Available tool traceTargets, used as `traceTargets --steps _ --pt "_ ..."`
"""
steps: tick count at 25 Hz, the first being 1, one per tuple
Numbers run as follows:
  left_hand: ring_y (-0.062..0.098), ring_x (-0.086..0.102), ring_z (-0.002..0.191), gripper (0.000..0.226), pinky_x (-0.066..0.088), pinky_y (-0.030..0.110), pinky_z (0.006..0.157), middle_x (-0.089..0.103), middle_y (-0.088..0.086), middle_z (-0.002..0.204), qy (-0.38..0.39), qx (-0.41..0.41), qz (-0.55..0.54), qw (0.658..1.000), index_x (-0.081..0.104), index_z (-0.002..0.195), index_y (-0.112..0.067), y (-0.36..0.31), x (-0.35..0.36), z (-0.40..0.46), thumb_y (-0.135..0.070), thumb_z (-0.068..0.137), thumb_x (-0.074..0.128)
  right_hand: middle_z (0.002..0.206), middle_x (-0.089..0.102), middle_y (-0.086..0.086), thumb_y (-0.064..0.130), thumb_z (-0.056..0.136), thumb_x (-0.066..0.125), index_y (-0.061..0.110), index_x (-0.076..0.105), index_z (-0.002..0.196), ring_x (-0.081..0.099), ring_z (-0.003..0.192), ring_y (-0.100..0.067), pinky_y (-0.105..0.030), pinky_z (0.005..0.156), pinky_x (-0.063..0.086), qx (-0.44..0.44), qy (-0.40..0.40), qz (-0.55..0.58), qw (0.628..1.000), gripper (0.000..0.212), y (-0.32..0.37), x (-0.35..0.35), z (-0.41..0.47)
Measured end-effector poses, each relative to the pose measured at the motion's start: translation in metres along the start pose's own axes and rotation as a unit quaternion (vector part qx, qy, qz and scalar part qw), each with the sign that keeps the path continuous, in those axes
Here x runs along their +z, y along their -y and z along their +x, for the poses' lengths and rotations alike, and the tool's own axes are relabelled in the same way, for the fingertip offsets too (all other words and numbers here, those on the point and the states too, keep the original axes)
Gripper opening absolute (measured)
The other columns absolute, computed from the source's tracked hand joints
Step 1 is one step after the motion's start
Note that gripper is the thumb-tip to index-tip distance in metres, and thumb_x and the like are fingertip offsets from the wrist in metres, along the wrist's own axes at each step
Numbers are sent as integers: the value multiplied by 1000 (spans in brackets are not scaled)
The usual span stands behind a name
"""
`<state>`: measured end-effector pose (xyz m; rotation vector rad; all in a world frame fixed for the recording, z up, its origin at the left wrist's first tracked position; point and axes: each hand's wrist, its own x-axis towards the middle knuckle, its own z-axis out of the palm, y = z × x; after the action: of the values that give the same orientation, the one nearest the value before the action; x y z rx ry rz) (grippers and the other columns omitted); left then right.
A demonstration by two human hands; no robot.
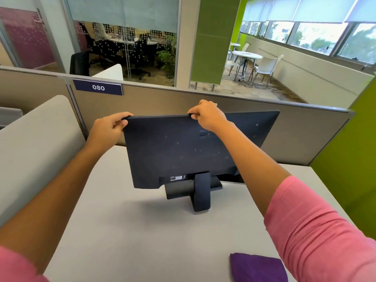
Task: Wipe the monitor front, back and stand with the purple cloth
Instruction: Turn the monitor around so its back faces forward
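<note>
Monitor (183, 151) stands on the grey counter (126, 231) with its matte black back toward the person and its screen facing the cubicle partition (162, 98), the panel turned at a slant. Both hands are on its top edge: the left hand (110, 129) pinches the upper left corner between curled fingers and thumb, and the right hand (207, 117) has its fingers hooked over the edge near the middle. Each grip is closed on the panel, not spread. The stand (200, 192) rests on the counter below, its neck nearest the camera. The purple cloth (256, 267) lies bunched at the near right of the counter, well apart from the monitor, with neither hand on it.

The panel looks rigid but thin, probably light enough to pivot by its rim, though top-heavy on so small a foot, so it could tip if pushed high up. The bezel edge seems the safest hold, as pressing on the screen face risks marks or damage. The cloth is soft and limp and would gather easily in one hand
</note>
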<state>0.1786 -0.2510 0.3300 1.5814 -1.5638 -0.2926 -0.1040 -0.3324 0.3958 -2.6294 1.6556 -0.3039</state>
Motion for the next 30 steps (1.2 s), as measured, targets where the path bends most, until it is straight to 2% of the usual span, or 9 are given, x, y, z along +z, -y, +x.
traceTargets --steps 7,11,15,18,20,23,26,28,30 --pt "32 51 116 31 43 40 96 60 10 127 -7 -29 13 999 59 127 -18 -5 24 37 -18 100 43 118 50 -16 12 98 42 12 66 114 46 110 -39 -48 86 49 38 -19 -10 999 28 -6 -2 2" --pt "31 51 116 32 43 39 95 60 9 127 -6 -27 22 999 59 127 -19 -13 35 53 -19 101 41 119 52 -18 11 98 42 9 66 112 49 109 -38 -40 83 47 51 -24 -18 998 28 -13 -3 5" --pt "32 51 118 33 42 42 100 58 9 131 -7 -33 18 999 57 130 -20 -7 38 59 -21 101 42 119 51 -15 13 99 42 13 66 116 51 107 -36 -37 81 46 57 -40 -2 998 29 -17 1 6" --pt "31 47 125 37 38 41 105 53 7 138 -10 -24 -3 1000 50 137 -21 -9 40 52 -24 101 41 119 53 -10 18 98 46 19 60 125 52 107 -31 -34 85 44 54 -67 70 994 31 -29 8 -2" --pt "28 41 133 43 34 42 108 44 5 146 -21 -35 -27 999 38 145 -23 -14 45 39 -28 102 38 121 54 -7 16 97 48 19 56 130 52 111 -27 -31 91 42 30 -103 120 987 34 -39 18 -17" --pt "24 33 139 51 31 42 110 33 -1 153 -40 -56 -73 995 21 151 -27 -10 61 6 -36 102 33 123 58 -5 12 94 53 14 57 128 54 111 -21 -23 88 38 -5 -239 122 963 35 -51 42 -53" --pt "23 34 139 52 33 37 107 33 -1 153 -56 -76 -98 991 21 151 -24 3 91 -45 -32 102 36 116 60 -4 13 93 53 12 62 121 56 106 -18 -25 89 46 26 -347 155 925 29 -73 78 -106" --pt "25 41 134 50 37 34 103 41 4 148 -46 -79 -92 992 28 148 -19 14 116 -88 -25 101 41 114 60 -5 13 93 53 10 63 117 56 104 -17 -30 88 50 81 -360 197 908 26 -90 113 -152" --pt "26 45 131 48 38 33 102 45 6 145 12 -48 -78 996 36 145 -14 27 145 -139 -18 98 47 114 60 -7 17 92 54 11 63 116 56 104 -20 -39 86 53 151 -330 213 907 26 -104 159 -208"
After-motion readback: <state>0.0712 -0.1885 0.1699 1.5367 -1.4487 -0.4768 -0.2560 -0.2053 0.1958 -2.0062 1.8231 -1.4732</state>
